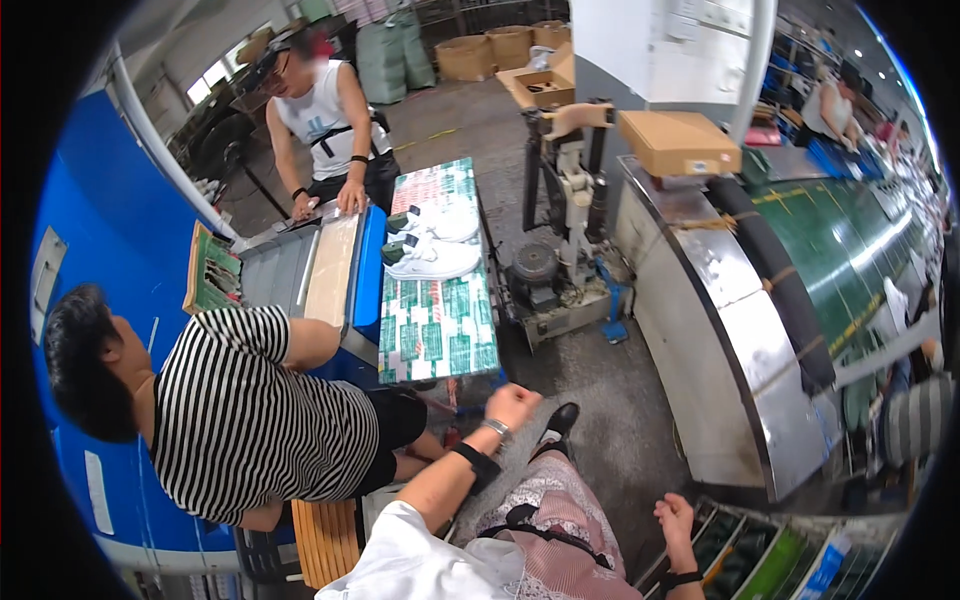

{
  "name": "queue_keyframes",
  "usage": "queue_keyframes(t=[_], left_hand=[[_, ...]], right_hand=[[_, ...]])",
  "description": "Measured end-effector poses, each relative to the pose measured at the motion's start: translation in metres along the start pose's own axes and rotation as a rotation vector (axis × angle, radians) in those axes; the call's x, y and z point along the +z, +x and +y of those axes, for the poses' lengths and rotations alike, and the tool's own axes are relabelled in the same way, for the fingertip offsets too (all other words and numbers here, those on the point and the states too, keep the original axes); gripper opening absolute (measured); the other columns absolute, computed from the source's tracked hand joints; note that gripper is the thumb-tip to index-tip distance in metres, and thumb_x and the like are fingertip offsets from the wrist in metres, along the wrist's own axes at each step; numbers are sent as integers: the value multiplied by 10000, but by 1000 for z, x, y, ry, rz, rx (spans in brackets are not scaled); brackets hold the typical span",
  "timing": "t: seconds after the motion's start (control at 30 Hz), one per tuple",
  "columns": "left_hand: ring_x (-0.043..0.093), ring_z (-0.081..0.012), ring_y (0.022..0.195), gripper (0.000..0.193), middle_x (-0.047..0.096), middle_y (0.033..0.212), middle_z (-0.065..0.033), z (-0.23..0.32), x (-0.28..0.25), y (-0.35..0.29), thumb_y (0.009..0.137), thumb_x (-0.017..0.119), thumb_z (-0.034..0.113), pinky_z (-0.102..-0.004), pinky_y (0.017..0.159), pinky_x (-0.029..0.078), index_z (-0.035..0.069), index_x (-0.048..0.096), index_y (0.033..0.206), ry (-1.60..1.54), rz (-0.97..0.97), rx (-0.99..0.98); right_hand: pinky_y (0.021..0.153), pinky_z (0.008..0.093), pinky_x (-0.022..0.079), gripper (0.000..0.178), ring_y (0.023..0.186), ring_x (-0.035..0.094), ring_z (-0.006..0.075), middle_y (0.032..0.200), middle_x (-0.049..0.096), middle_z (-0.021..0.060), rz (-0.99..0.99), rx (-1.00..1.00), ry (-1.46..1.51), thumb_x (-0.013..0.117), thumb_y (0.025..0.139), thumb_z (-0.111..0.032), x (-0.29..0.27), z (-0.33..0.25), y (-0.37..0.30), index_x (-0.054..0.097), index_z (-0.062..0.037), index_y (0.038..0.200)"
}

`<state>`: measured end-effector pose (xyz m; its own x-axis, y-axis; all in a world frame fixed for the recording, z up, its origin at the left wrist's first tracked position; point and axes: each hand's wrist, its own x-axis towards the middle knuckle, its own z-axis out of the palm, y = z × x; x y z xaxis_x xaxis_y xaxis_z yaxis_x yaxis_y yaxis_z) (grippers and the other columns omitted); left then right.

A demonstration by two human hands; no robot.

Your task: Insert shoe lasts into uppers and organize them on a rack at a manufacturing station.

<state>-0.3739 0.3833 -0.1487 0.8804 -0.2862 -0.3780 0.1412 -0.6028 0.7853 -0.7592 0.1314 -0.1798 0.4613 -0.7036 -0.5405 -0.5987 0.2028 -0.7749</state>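
Pinkish patterned clothing [585,500] and a white sleeve [410,560] fill six o'clock, closest to the head camera. Toward half past ten, white shoes [433,260] with dark green parts lie side by side on a table [425,355] covered in green-and-white print. One co-worker in stripes [280,420] crowds eight o'clock, beside a slatted wooden seat [325,540] at seven; another in a sleeveless top [315,110] stands at eleven. A machine [575,190] with a motor takes up the gap between the table and a green conveyor [850,245] at three; a carton [680,145] sits at two. The left forearm slants toward one o'clock, and the left hand [513,406] hangs just beyond the table's near end, fingers curled into a loose fist, nothing visible in them. Near half past four, the right hand [676,517] points upward beside a slotted rack [735,540], fingers half bent; I cannot tell whether they hold anything.
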Motion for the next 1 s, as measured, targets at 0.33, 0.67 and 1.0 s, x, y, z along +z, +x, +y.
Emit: queue_keyframes(t=[0.33,0.67,1.0], left_hand=[[667,-412,969,749,597,1180,-213,63,-280,310,753,812,524,-517,795,552,11,508,1206,454,727,-218],[587,-337,772,202,570,804,-124,77,-269,261,820,740,198,-452,654,478,74,581,796,451,668,200],[579,-372,737,206,598,684,-144,79,-208,166,789,759,159,-478,647,465,59,581,766,474,610,-60]], right_hand=[[798,301,552,413,898,701,167,1023,733,139,-564,-514,-147,689,927,-121,288,-370,203,580,33,1295],[783,460,548,853,809,732,340,825,740,158,-723,-880,-953,505,927,-661,696,-610,231,453,13,1448],[770,504,543,393,798,709,405,831,696,285,-790,-842,-469,513,891,-177,661,-586,242,680,12,1193]])
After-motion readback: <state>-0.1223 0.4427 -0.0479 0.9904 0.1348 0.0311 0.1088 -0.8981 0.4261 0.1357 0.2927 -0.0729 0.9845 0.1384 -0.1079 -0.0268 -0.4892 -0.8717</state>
